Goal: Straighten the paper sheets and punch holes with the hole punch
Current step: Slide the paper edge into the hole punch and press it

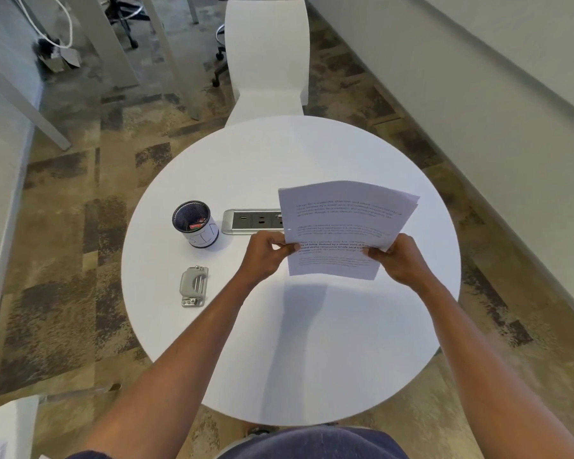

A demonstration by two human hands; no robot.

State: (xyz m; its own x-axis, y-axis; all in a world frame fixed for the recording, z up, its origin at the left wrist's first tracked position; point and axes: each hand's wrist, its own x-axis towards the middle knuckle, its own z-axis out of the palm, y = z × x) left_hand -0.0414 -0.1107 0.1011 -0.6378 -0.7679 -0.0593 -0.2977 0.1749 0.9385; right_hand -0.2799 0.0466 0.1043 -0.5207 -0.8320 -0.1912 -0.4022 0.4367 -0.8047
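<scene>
Above table (pixel 212 342): both hands' grip closed on paper sheets (pixel 342 226); mesh cup (pixel 195 224) holds small red item.

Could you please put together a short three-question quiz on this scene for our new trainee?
1. True or false: the grey metal hole punch is lying untouched on the round white table.
2. Which hands hold the stack of white printed paper sheets? A) left only B) right only C) both
3. Fill in: the black mesh cup with a white label stands to the ____ of the silver power outlet strip set into the table.

Key:
1. True; neither hand is near it.
2. C; the left hand and right hand pinch the sheets' lower side edges, lifted above the table.
3. Left.
</scene>
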